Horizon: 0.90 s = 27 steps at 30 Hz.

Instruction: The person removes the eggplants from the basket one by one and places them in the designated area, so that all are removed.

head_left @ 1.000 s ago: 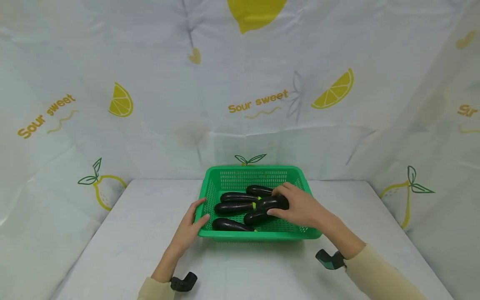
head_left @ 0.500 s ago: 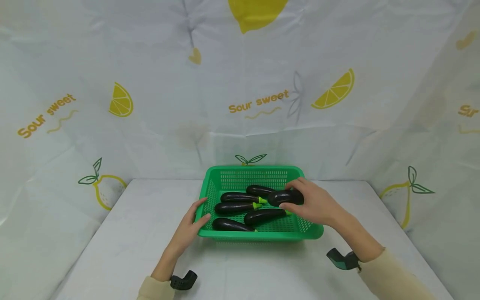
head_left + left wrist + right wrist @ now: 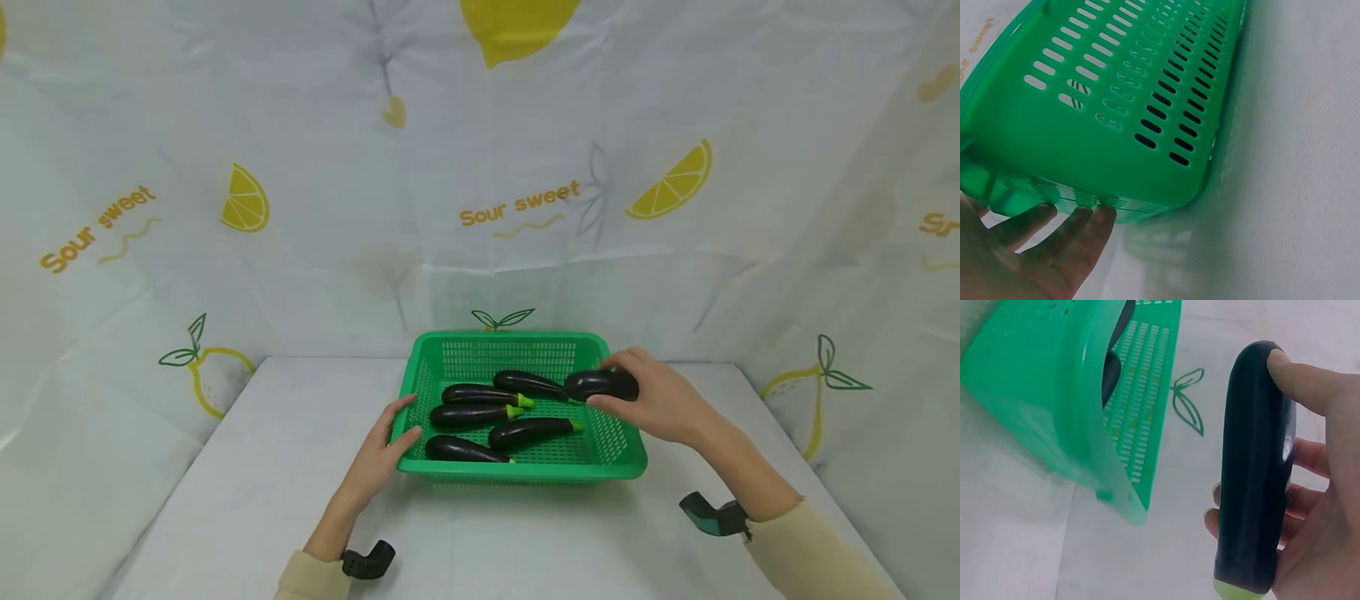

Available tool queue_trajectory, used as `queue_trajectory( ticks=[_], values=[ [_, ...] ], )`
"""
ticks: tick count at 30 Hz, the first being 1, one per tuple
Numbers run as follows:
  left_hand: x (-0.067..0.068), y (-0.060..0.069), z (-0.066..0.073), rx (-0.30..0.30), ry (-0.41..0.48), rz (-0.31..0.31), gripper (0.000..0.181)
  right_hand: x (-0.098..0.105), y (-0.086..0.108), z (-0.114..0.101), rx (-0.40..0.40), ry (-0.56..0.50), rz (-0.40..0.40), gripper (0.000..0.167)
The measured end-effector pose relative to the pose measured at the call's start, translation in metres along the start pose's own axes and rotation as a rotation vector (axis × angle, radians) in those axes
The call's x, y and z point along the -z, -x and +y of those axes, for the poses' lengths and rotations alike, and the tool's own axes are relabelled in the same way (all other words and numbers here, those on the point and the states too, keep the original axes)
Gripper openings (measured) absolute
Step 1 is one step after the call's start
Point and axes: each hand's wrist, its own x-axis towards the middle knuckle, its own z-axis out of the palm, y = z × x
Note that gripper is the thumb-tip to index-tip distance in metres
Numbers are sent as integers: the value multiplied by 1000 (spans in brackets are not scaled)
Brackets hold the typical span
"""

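Observation:
My right hand (image 3: 656,400) grips a dark purple eggplant (image 3: 602,385) above the right end of the green plastic basket (image 3: 521,472). In the right wrist view, thumb and fingers wrap the eggplant (image 3: 1254,469), its green stem end pointing down in the picture, apart from the basket wall. My left hand (image 3: 380,450) holds the basket's left rim, its thumb over the edge. The left wrist view shows fingers (image 3: 1085,240) of that hand against the outside of the slotted basket wall (image 3: 1104,150); its thumb is hidden there. Inside the basket lie several eggplants (image 3: 471,415).
The basket stands on a white-covered table (image 3: 300,433). Close behind it rises a white sheet backdrop (image 3: 330,250) printed with lemons and lettering. Similar sheeting closes off both sides.
My right hand has lifted the eggplant off the others and carried it right, towards the basket's right rim. The left hand stays on the left rim.

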Motion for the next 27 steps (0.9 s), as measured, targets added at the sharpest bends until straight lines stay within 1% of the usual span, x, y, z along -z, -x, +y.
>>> queue_trajectory(
  ticks=[6, 12, 21, 27],
  values=[
    [0, 2, 0, 2, 7, -1, 56, 7, 2, 10, -17, 9, 2, 50],
    [1, 2, 1, 0, -9, -2, 56, 13, 2, 21, -27, 28, 7, 50],
    [0, 1, 4, 8, -2, 2, 56, 18, 1, 46, -47, 73, 8, 50],
    [-2, 2, 5, 0, -9, 4, 56, 23, 4, 61, -88, 79, 9, 52]
  ],
)
